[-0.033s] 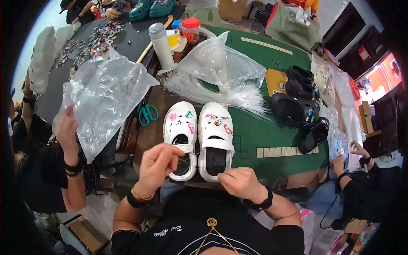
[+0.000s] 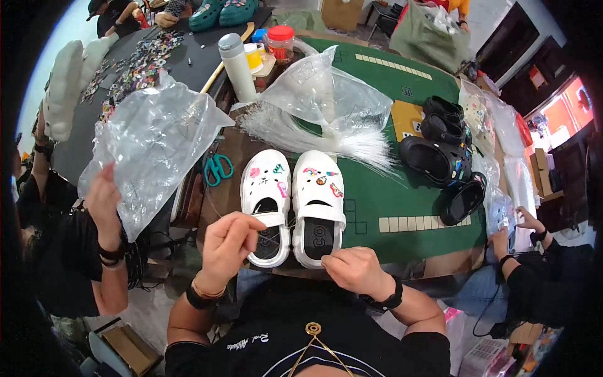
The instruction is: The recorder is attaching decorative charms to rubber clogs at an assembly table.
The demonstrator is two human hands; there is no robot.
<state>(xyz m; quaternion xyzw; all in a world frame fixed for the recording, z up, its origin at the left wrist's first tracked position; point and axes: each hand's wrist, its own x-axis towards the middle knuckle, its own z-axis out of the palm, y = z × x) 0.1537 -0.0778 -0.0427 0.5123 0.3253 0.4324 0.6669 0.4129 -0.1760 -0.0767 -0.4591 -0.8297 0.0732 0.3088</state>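
Decoration apparently finished on the pair of white clogs: left white clog [image 2: 267, 182] and right white clog [image 2: 319, 188] lying side by side, toes away, each already carrying small coloured charms on its upper. Judging by the hands, now at the pairing or fastening stage at the heel ends, not yet bagged.

Far left of the pair, a co-worker's hand [image 2: 103, 198] holding up a clear plastic bag [image 2: 151, 144], crinkled, glossy and empty. Just left of the pair, teal-handled scissors [image 2: 217, 168] lying flat and untouched.

Left hand [image 2: 227, 242] at the near end of the left white clog, thumb and fingers pinched together on its heel strap. Right hand [image 2: 355, 267] at the heel of the right white clog, fingers curled shut; impossible to tell whether anything thin sits between them.

Clogs themselves: smooth, matte, moulded foam, rounded toes, thick soles, dark footbeds. Beyond the pair, a bundle of thin clear plastic strands [image 2: 301, 135] fanning out from another crumpled clear bag [image 2: 326, 94].

Under and to the right of the pair, a green mat [image 2: 402, 207], flat and felt-like, with pale printed blocks. Well right of the pair, black clogs [image 2: 440, 157] of the same rounded shape, stacked loosely.
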